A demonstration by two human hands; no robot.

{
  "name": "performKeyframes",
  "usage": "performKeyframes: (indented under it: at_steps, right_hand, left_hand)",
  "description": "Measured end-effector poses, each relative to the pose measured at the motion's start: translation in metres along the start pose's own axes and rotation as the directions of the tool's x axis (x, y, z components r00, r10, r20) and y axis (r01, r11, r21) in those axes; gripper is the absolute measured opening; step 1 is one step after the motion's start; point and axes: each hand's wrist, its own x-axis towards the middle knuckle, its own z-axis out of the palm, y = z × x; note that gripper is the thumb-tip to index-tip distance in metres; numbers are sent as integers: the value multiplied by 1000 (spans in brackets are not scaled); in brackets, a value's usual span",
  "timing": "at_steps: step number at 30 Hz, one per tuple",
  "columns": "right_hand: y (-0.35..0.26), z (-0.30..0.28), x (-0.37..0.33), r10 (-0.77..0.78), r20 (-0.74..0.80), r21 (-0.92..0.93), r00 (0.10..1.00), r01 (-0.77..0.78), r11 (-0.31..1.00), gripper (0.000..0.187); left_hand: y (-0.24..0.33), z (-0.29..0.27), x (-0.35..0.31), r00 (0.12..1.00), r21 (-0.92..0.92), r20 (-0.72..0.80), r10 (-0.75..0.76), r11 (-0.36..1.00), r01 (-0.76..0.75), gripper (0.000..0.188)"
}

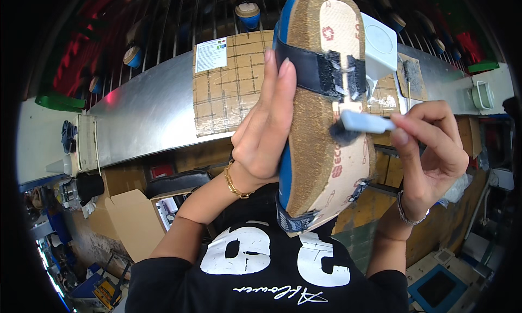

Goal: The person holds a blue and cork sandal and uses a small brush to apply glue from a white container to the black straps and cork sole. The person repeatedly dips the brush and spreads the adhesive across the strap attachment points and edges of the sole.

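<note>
A sandal (312, 161) on a blue last is held up close with its underside showing, toe end away from me. Cork-coloured material rims a beige insole board in its middle, and a black strap (304, 68) is folded over the board, its ends rough. My left hand (266, 123) grips the sandal along its left side, fingers flat against the strap and blue last. In my right hand (432, 144), thumb and fingers pinch a small brush (370, 121) with a pale blue handle. Its dark, blurred bristles are at the middle of the board; the sandal hides my left thumb.
Beyond the sandal is a metal bench (141, 128) bearing a cardboard sheet (234, 95) and a white container (380, 47). A stained pad (412, 76) lies to the right. Behind, a rack of bars holds several lasts (248, 14). An open carton (133, 220) stands lower left.
</note>
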Motion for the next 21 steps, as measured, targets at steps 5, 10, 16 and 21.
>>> performKeyframes:
  at_steps: [5,10,16,21]
  right_hand:
    - [-7,2,6,-103,-12,-163,995,99,982,22]
    - [-2,-3,11,-224,6,-217,975,220,951,25]
    - [2,-15,9,-179,121,-124,976,194,973,28]
    - [3,-15,-2,-127,129,-56,984,135,989,27]
  left_hand:
    - [6,-5,5,999,18,28,43,999,-43,47]
    - [0,-6,3,995,56,4,98,994,-98,50]
    - [-6,-10,3,990,97,-22,143,985,-140,56]
    - [-7,-8,5,983,133,-37,177,976,-171,61]
